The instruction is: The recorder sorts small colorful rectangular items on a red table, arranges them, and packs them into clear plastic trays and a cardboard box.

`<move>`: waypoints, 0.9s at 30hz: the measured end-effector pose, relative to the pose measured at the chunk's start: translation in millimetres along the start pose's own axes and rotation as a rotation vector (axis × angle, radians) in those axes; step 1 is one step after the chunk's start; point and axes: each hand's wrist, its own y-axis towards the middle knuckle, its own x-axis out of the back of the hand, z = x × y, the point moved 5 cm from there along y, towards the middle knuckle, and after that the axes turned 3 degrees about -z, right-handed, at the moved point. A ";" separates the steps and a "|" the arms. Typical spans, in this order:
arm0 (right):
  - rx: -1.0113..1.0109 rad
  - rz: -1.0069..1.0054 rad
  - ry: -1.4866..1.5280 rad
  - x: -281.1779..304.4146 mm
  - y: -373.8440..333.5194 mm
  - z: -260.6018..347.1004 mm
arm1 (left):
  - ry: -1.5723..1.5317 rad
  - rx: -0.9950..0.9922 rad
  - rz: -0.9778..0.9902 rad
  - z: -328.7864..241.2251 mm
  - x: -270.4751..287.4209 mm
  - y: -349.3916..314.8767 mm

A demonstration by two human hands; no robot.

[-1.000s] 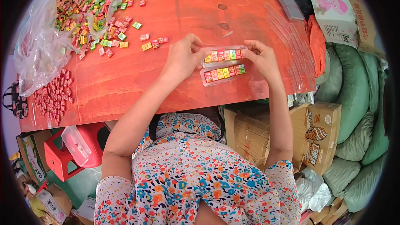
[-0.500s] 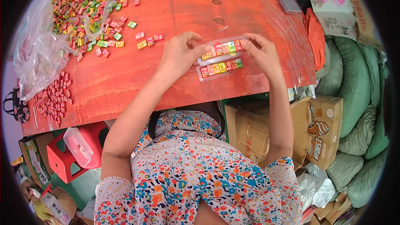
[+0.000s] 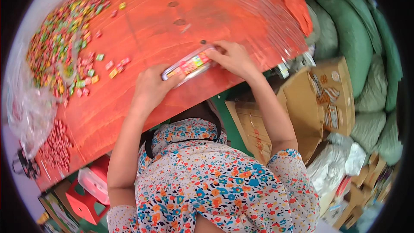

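Between my two hands is a long clear plastic case (image 3: 192, 65) with a row of small red, yellow and green packets inside. It is tilted, its right end farther away, near the table's front edge. My left hand (image 3: 150, 87) grips its left end, thumb laid over the top. At the other end my right hand (image 3: 236, 59) pinches it between thumb and fingers. The two sides of the case now lie together, one over the other. Motion blur hides the seam, so I cannot tell whether it is latched.
A big heap of small coloured packets (image 3: 64, 39) covers the red table's (image 3: 142, 60) left side, beside a clear plastic bag (image 3: 32, 108). Red packets (image 3: 56, 146) lie at the near left corner. Clear plastic strips (image 3: 263, 17) lie at right. Below stand a cardboard box (image 3: 302, 99) and red stool (image 3: 84, 203).
The case lay open with two rows of packets showing; its halves are now folded together. Both hands have moved left and nearer in the picture, and the whole view has tilted.
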 end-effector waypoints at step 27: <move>-0.291 -0.057 0.765 108.0 -120.1 -96.6 | -0.452 -0.240 0.299 -101.9 -66.7 28.6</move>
